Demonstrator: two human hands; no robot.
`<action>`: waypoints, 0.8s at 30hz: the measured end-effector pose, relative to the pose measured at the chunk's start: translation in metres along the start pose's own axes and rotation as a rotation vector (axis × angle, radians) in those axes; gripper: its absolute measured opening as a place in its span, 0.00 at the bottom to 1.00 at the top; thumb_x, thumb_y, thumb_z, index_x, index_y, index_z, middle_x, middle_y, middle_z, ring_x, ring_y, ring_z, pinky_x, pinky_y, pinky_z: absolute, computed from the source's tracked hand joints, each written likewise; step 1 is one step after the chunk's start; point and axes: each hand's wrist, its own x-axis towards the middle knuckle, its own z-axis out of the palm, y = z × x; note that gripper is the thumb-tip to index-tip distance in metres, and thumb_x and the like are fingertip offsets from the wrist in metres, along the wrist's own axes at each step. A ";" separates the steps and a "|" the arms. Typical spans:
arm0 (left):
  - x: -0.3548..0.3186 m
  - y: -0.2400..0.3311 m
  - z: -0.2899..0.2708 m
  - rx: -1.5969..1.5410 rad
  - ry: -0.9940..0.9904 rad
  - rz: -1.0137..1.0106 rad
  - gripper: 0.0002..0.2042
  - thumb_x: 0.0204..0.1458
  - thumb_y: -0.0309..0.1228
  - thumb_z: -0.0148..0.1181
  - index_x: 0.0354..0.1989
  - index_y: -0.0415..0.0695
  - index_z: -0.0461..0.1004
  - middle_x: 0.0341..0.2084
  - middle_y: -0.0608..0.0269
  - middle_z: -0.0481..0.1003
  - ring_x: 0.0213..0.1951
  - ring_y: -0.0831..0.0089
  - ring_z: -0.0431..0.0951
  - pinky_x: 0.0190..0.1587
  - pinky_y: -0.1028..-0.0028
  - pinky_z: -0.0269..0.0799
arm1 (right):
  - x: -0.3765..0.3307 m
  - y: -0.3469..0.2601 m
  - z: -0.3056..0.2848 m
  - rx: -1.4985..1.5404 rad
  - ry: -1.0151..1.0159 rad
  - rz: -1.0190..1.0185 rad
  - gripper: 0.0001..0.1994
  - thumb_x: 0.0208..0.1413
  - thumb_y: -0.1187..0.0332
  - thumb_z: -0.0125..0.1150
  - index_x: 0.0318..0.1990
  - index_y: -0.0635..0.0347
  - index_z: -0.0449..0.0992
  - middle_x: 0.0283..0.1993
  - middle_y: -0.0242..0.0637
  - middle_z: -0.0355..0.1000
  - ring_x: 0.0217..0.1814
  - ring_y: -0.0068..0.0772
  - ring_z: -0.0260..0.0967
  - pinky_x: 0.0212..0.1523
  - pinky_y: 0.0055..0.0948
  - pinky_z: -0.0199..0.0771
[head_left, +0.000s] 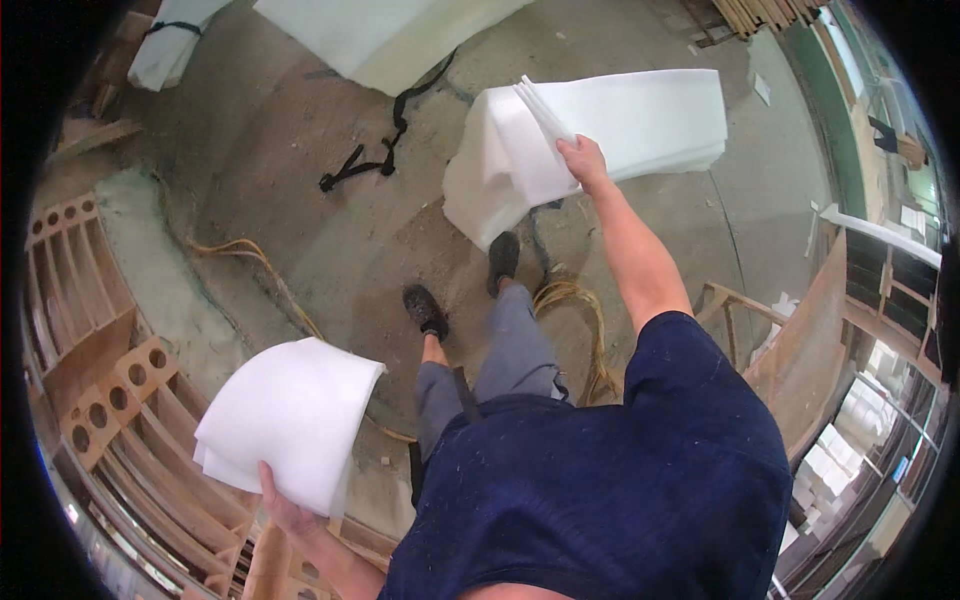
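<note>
Head view: at the lower left of the frame, a folded white sheet (290, 415) is held near its bottom edge by the left hand (290, 514), whose thumb lies on the upper face; the other fingers are hidden beneath it. At the upper right of the frame, the long white stack (640, 125) lies on the floor (290, 170), its layers hard to count. The right hand (584, 162) grasps turned-up layers near the stack's left end, fingertips partly concealed. The right arm stretches upward, nearly straight; the left forearm comes in from the lower edge, where it is cut off, its elbow out of sight.

A large white slab (385, 35) is cropped by the top edge, and a black strap (385, 160) trails below it. In the upper left corner, a white bundle (175, 45) is tied with a dark band. Yellow hose (590, 325) lies coiled right of the 2 legs. Wooden frames (125, 390) with round holes line the left rim. At the lower right, white blocks (838, 455) are blurred; whether a rack contains them I cannot tell.
</note>
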 end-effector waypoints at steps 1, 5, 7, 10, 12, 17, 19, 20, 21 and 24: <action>0.001 -0.002 0.003 0.007 -0.002 0.013 0.30 0.60 0.41 0.50 0.65 0.34 0.50 0.58 0.47 0.63 0.56 0.56 0.67 0.57 0.59 0.67 | 0.002 0.002 -0.011 0.090 -0.020 -0.016 0.20 0.54 0.57 0.60 0.48 0.64 0.74 0.37 0.40 0.76 0.36 0.33 0.73 0.40 0.32 0.71; -0.001 -0.008 0.017 0.109 0.003 0.146 0.30 0.58 0.38 0.52 0.64 0.32 0.51 0.57 0.46 0.63 0.56 0.56 0.68 0.56 0.61 0.69 | 0.001 0.004 -0.052 0.310 -0.089 -0.002 0.19 0.55 0.60 0.58 0.47 0.68 0.74 0.41 0.41 0.76 0.43 0.33 0.71 0.45 0.33 0.69; -0.003 -0.001 0.020 0.149 0.026 0.207 0.29 0.57 0.35 0.54 0.62 0.30 0.53 0.57 0.46 0.64 0.55 0.57 0.69 0.55 0.62 0.69 | 0.006 0.017 -0.082 0.249 -0.047 -0.083 0.19 0.56 0.60 0.57 0.46 0.68 0.74 0.41 0.39 0.76 0.43 0.31 0.71 0.45 0.33 0.69; -0.003 0.021 0.016 0.154 0.099 0.301 0.28 0.56 0.33 0.56 0.59 0.27 0.58 0.55 0.47 0.66 0.53 0.58 0.71 0.55 0.63 0.69 | 0.000 0.024 -0.172 0.320 0.081 -0.204 0.16 0.55 0.64 0.55 0.46 0.66 0.75 0.42 0.41 0.76 0.45 0.34 0.71 0.49 0.33 0.70; 0.001 0.042 0.017 0.159 0.080 0.379 0.27 0.55 0.32 0.57 0.58 0.27 0.59 0.53 0.48 0.68 0.51 0.59 0.72 0.54 0.64 0.70 | -0.015 0.012 -0.245 0.403 0.193 -0.268 0.14 0.55 0.68 0.54 0.46 0.64 0.77 0.44 0.42 0.74 0.48 0.37 0.70 0.53 0.35 0.68; -0.002 0.079 0.035 0.154 0.009 0.567 0.25 0.52 0.30 0.60 0.56 0.30 0.63 0.49 0.51 0.71 0.48 0.64 0.74 0.50 0.68 0.71 | -0.167 -0.170 -0.280 0.558 0.222 -0.433 0.17 0.59 0.63 0.54 0.50 0.66 0.70 0.45 0.41 0.73 0.43 0.33 0.72 0.47 0.29 0.72; -0.003 0.087 0.065 0.154 -0.104 0.592 0.23 0.51 0.30 0.62 0.53 0.31 0.66 0.46 0.53 0.74 0.45 0.66 0.75 0.48 0.70 0.71 | -0.202 -0.208 -0.238 0.364 0.214 -0.573 0.17 0.59 0.65 0.52 0.52 0.67 0.70 0.46 0.40 0.72 0.44 0.32 0.70 0.47 0.29 0.72; -0.006 0.093 0.078 0.194 -0.148 0.612 0.22 0.51 0.31 0.63 0.53 0.33 0.68 0.44 0.55 0.75 0.45 0.67 0.75 0.47 0.70 0.71 | -0.234 -0.230 -0.189 0.464 -0.025 -0.775 0.17 0.60 0.65 0.52 0.53 0.66 0.68 0.44 0.38 0.73 0.41 0.28 0.70 0.44 0.32 0.73; -0.004 0.107 0.096 0.234 -0.197 0.634 0.21 0.51 0.31 0.63 0.52 0.34 0.69 0.43 0.56 0.75 0.44 0.69 0.75 0.47 0.71 0.71 | -0.263 -0.269 -0.125 0.622 -0.164 -0.802 0.22 0.58 0.64 0.56 0.58 0.62 0.64 0.45 0.37 0.72 0.42 0.27 0.70 0.44 0.31 0.72; -0.002 0.114 0.112 0.333 -0.288 0.685 0.20 0.53 0.34 0.62 0.52 0.36 0.69 0.42 0.58 0.76 0.42 0.70 0.75 0.45 0.72 0.71 | -0.392 -0.399 0.021 0.212 -0.616 -0.725 0.35 0.56 0.63 0.61 0.68 0.54 0.51 0.51 0.46 0.66 0.46 0.39 0.69 0.49 0.36 0.70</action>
